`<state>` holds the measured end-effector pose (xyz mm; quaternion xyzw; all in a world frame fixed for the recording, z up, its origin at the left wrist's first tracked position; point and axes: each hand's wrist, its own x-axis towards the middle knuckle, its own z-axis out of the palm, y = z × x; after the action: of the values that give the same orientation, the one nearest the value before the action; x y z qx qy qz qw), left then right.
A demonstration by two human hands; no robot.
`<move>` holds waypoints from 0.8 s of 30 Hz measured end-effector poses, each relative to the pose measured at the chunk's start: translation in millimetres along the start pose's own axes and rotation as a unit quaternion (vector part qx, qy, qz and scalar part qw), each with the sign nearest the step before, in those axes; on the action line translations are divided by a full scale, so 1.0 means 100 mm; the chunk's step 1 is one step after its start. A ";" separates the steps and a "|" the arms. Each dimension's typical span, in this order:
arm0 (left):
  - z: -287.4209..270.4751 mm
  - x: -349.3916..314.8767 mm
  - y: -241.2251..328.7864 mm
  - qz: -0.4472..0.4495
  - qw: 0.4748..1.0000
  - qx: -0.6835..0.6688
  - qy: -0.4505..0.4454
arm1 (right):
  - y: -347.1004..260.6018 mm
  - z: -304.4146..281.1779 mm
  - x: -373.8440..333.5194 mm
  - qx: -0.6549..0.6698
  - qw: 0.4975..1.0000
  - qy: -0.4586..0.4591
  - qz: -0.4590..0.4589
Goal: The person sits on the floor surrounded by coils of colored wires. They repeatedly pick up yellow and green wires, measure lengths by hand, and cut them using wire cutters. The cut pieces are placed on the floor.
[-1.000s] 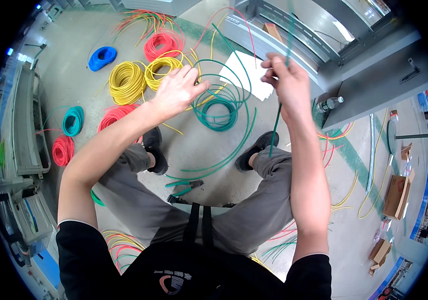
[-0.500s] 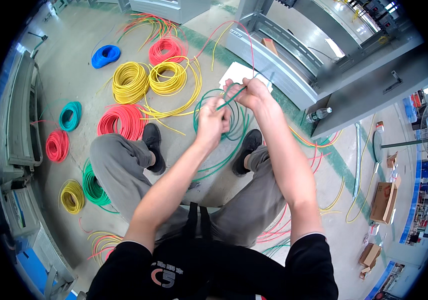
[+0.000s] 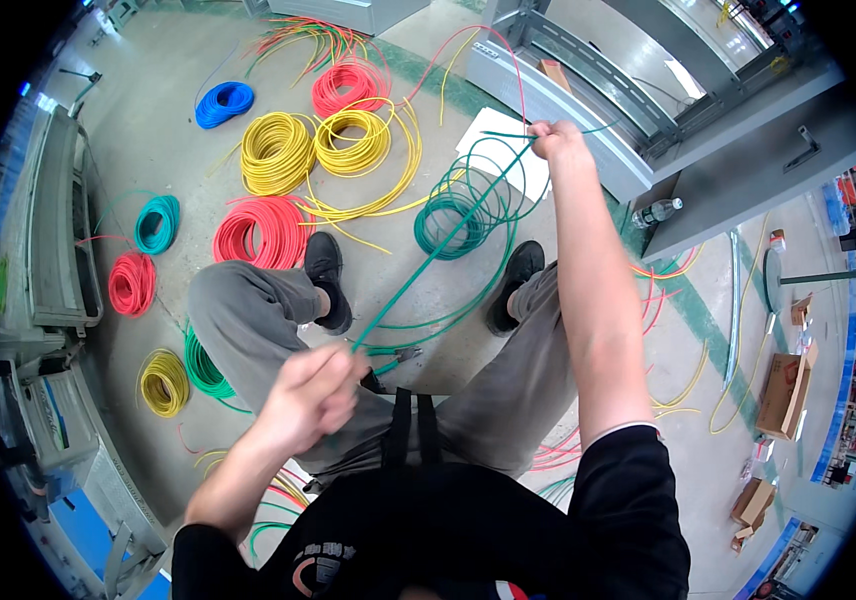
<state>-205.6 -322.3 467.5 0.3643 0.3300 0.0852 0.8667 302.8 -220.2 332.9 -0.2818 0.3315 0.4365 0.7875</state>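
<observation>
Your L hand (image 3: 320, 395) is now sitting low by your L thigh, well apart from your R hand (image 3: 555, 138) — not meeting it as half a sec ago. Green wire (image 3: 403, 290) is running taut between them, crossing over the loose green coil (image 3: 430, 235) on the floor just ahead of your feet. Pliers (image 3: 388, 360) are lying near your L hand; a grey cabinet (image 3: 613, 165) is standing beyond your R. R arm's reaching fwd, fingers pinching the wire; L fist's clenching it, blurred. Floor's holding approx. 3 red coils (image 3: 288, 235), 3 yellow coils (image 3: 278, 180), 1 blue coil (image 3: 218, 113) — plus 1 teal coil (image 3: 158, 243).
</observation>
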 end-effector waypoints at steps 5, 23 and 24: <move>-0.12 -0.82 0.00 -0.165 0.986 -0.029 0.003 | -0.77 -0.05 0.39 -0.062 0.996 -0.069 0.005; 0.01 0.94 -1.18 0.126 0.970 0.184 0.096 | 1.42 -1.90 -2.02 -0.310 0.941 -0.135 0.018; 0.07 0.97 -1.28 0.177 0.960 0.197 0.096 | 1.46 -2.05 -2.09 -0.298 0.946 -0.129 0.017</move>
<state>-139.1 -380.4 333.8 0.5701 0.3522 0.2047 0.7134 35.0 -408.4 343.8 -0.4391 0.0868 0.5612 0.6962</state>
